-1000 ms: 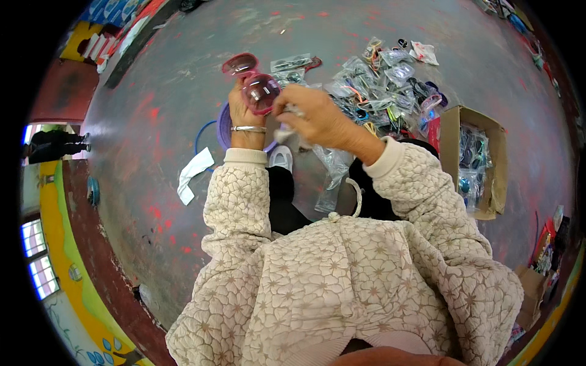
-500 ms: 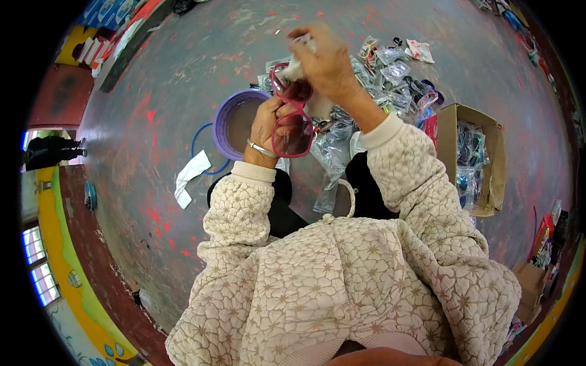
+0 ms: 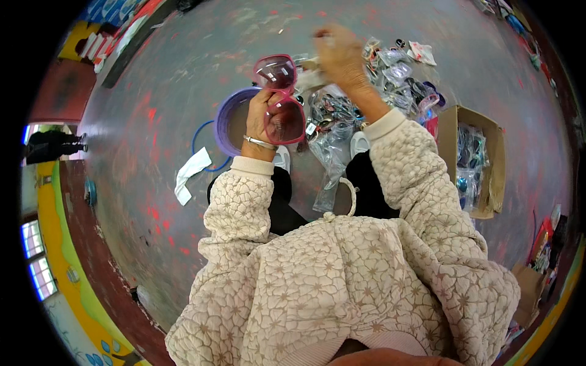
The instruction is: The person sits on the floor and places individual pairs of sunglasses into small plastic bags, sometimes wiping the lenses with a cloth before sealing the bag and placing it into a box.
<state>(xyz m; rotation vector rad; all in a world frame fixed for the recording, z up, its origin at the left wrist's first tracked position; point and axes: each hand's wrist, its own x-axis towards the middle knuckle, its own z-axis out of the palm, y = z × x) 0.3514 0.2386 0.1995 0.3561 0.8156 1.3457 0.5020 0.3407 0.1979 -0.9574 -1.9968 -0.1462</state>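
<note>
Pink-framed sunglasses (image 3: 284,120) with dark tinted lenses are gripped in my left hand (image 3: 256,119), its fingers closed around the middle of the frame. They are held up in front of a purple basin (image 3: 221,131). To their right, my right hand (image 3: 343,58) is closed and smeared by motion. A whitish cloth (image 3: 312,80) hangs from it, apart from the lenses. Below that hand, a heap of sunglasses, many in clear plastic bags (image 3: 332,149), lies on the floor.
An open cardboard box (image 3: 495,177) of bagged glasses stands at the right. A white cloth (image 3: 191,175) and a blue hoop (image 3: 201,135) lie by the basin. Beyond the heap is a white printed packet (image 3: 422,53). Another person (image 3: 52,148) stands at the far left.
My right hand has moved right, drawing the cloth off the upper lens. My left hand has shifted slightly left with the sunglasses, which have turned a little.
</note>
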